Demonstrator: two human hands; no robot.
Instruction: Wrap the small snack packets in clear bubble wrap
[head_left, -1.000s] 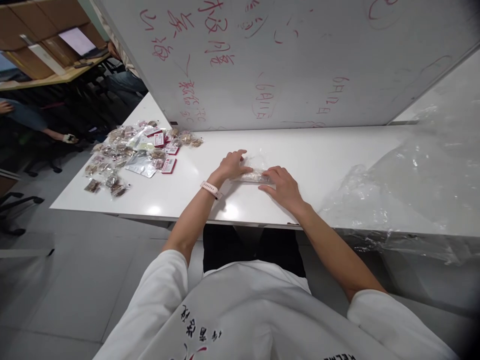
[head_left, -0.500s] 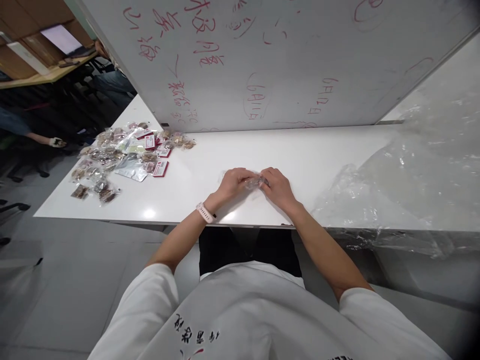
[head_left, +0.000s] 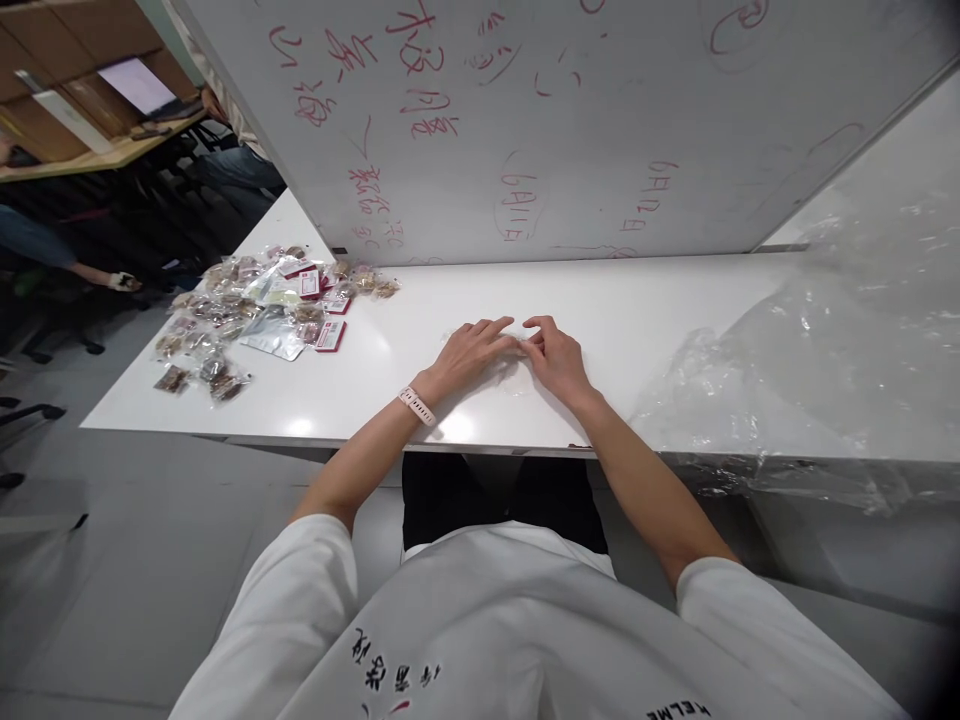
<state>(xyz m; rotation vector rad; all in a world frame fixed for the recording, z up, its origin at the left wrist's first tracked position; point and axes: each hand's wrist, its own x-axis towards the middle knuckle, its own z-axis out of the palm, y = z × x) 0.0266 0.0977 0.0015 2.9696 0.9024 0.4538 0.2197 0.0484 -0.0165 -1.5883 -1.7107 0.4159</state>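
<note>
A thin clear plastic bag (head_left: pixel 516 378) lies on the white table in front of me, its outline hard to make out against the surface. My left hand (head_left: pixel 471 355) rests over its left part, fingers stretched out and slightly spread. On the other side, my right hand (head_left: pixel 555 362) touches the plastic with bent fingers, thumb and index finger apart. The fingertips of both hands nearly meet. Whatever lies under the left palm is hidden.
Several small clear packets (head_left: pixel 225 310) with brownish contents are heaped at the left, with red-and-white boxes (head_left: pixel 330 335) and a silver pouch (head_left: pixel 271 335). A whiteboard (head_left: pixel 585 130) stands behind. Large plastic sheeting (head_left: pixel 817 350) covers the right side. A co-worker's hand (head_left: pixel 124 282) shows far left.
Both hands were closed on the crinkled clear plastic bag between them. Now the fingers have straightened and the plastic lies flatter under them. The view has shifted slightly.
</note>
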